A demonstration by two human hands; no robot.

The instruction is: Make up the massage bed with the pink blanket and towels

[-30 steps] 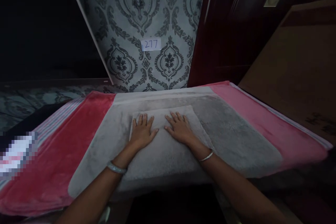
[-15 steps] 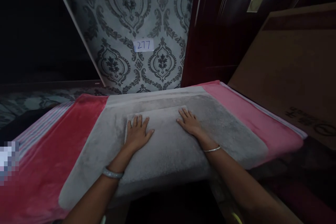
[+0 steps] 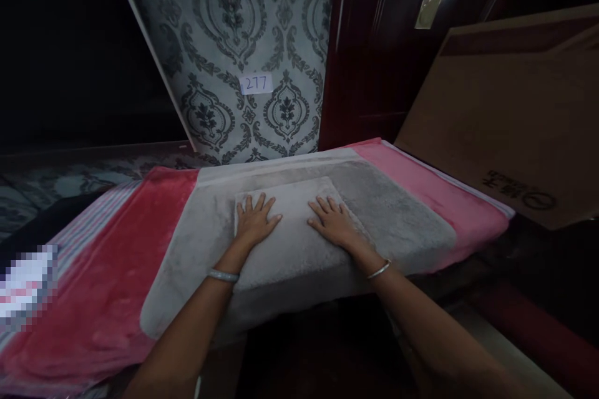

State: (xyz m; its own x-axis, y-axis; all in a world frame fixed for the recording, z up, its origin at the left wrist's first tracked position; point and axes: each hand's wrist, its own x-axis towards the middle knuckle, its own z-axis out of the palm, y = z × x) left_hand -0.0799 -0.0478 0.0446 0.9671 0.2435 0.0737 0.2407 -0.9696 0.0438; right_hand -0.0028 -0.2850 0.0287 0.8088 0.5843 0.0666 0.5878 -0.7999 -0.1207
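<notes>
My left hand (image 3: 255,222) lies palm down, fingers spread, on the left part of a grey plush cloth (image 3: 292,249), smooth and roughly rectangular on top. Resting flat on the right side of the same cloth is my right hand (image 3: 333,222), its fingers apart too. Beneath the cloth spreads a plush blanket (image 3: 124,249) with a grey middle, red and pink sides and a striped edge. The cloth's front drops over the near edge. I cannot tell whether the cloth is a separate piece or part of the blanket.
A large cardboard box (image 3: 510,112) leans at the right, beside a dark red door (image 3: 369,68). Patterned wallpaper (image 3: 243,19) with a paper label (image 3: 256,83) reading 277 is behind. A dark screen (image 3: 79,62) stands at left.
Both hands have slid slightly over the grey cloth and still lie flat. The left fingers are spread wider. The whole view has shifted a little.
</notes>
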